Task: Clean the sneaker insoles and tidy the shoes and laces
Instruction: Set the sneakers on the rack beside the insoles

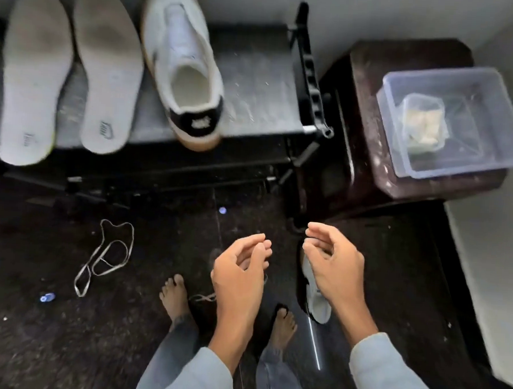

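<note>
Up at 11 o'clock, two pale insoles (37, 78) (107, 73) lie side by side on the dark bench (255, 84), heels toward the camera and hanging a little past its front edge; just to their right stands one white sneaker (181, 65) with a black heel tab, lace-free as far as the blurred frame shows. Down on the dark floor (49, 332), at about 9 o'clock from the hands, a loose lace (106, 255) lies in tangled loops. The left hand (239, 270) hovers above the bare feet, fingers curled loosely, and a thin lace strand (204, 297) shows just beneath it (whether the fingers actually pinch it, I cannot tell). The right hand (332, 260) is half-curled, thumb near the fingertips, holding nothing I can make out. Directly under it a second white sneaker (318, 298) rests on the floor. At 2 o'clock a clear plastic tub (452, 121) sits on a dark stand (363, 110), with a smaller container (424, 122) inside.
</note>
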`<act>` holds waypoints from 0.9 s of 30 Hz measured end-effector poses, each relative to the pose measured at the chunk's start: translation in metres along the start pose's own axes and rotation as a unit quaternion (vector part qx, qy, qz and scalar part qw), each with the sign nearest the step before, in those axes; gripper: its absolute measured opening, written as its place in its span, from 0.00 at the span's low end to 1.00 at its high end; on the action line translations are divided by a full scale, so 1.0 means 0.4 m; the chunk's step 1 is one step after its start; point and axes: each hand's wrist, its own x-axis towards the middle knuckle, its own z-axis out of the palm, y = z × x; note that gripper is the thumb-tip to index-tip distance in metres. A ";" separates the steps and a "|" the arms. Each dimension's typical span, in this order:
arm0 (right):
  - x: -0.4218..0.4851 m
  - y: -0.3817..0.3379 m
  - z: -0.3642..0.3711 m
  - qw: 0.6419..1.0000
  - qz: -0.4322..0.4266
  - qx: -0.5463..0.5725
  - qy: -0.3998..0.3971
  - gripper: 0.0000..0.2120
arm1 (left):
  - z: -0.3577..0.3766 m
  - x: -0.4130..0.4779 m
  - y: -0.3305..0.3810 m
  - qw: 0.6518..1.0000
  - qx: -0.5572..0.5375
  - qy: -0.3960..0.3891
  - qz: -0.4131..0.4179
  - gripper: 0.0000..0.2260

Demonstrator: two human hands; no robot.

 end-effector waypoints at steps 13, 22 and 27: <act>0.010 0.721 -0.078 0.980 0.168 -0.103 -0.028 0.13 | 0.330 0.069 -0.648 0.979 0.119 -0.041 -0.162 0.14; 0.136 1.048 0.016 0.948 0.188 -0.228 -0.119 0.14 | 0.445 0.256 -0.974 0.939 0.294 -0.082 -0.160 0.11; 0.164 1.146 0.074 0.939 0.158 -0.280 -0.120 0.14 | 0.490 0.287 -1.095 0.914 0.360 -0.137 -0.126 0.18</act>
